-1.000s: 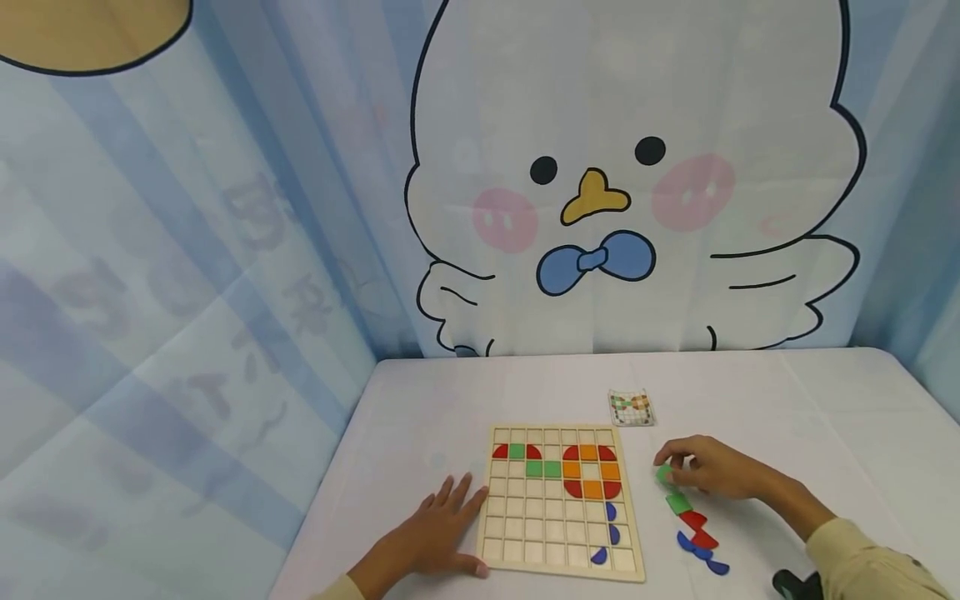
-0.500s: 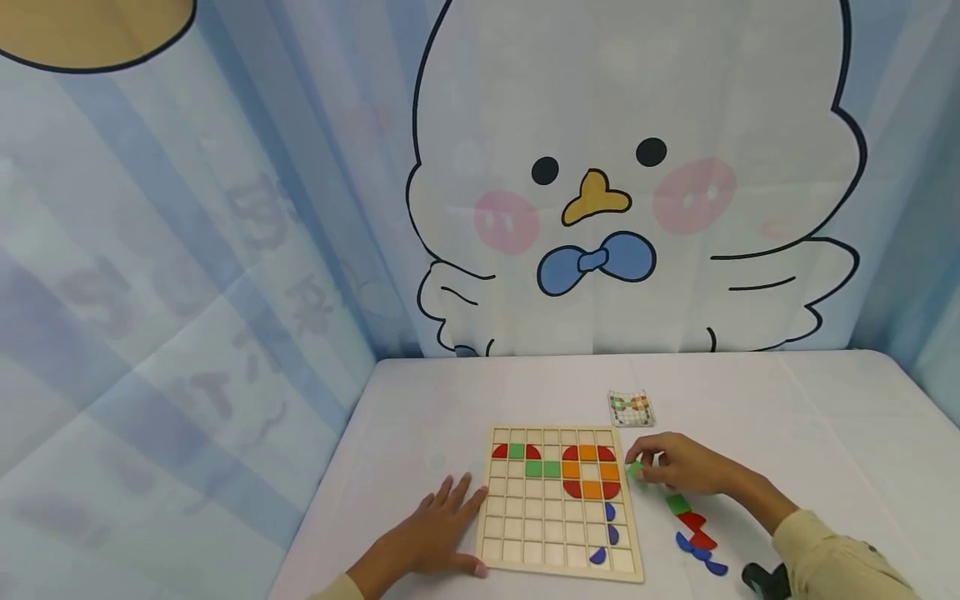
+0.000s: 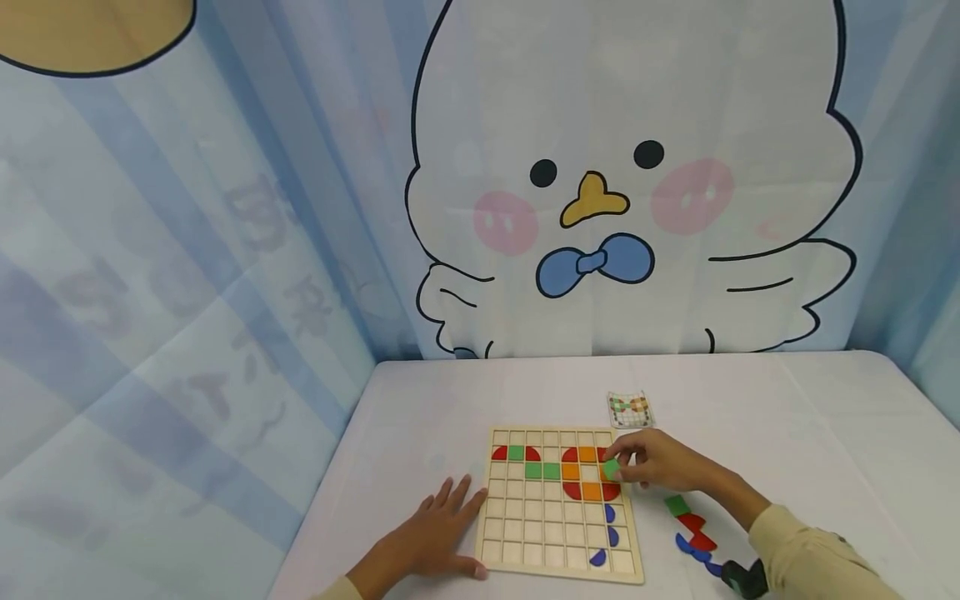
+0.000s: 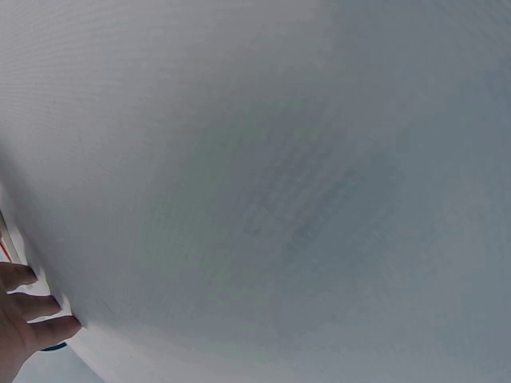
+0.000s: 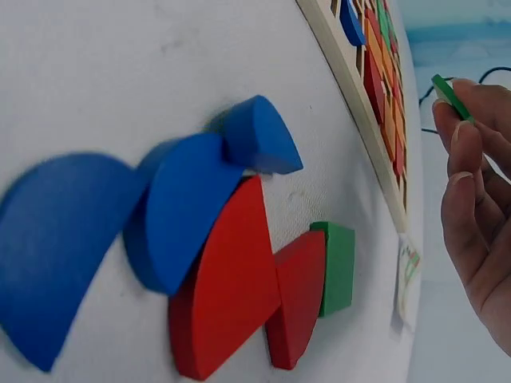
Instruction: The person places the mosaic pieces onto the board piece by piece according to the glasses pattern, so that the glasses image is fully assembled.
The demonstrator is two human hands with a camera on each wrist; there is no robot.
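My right hand [image 3: 656, 459] pinches a green square block [image 5: 452, 97] between thumb and fingers, above the right edge of the wooden grid board [image 3: 525, 529]. Several red, orange, green and blue pieces sit in the board's upper rows and right side. Spread on the table, my left hand [image 3: 441, 533] touches the board's left edge with its fingers straight; the left wrist view shows only some fingers [image 4: 36, 307]. Right of the board lie another green square block [image 3: 677, 505], two red quarter-circle blocks [image 5: 227, 279] and several blue half-circle blocks [image 5: 180, 211].
Behind the board lies a small pattern card [image 3: 630, 409] with a coloured grid. A dark wrist device [image 3: 744, 578] under the right sleeve partly covers the blue blocks in the head view. A curtain with a cartoon bird [image 3: 592, 200] hangs behind the white table [image 3: 427, 408].
My right hand has carried the green block leftward from the loose pieces to above the board's right columns. My left hand has stayed at the board's edge.
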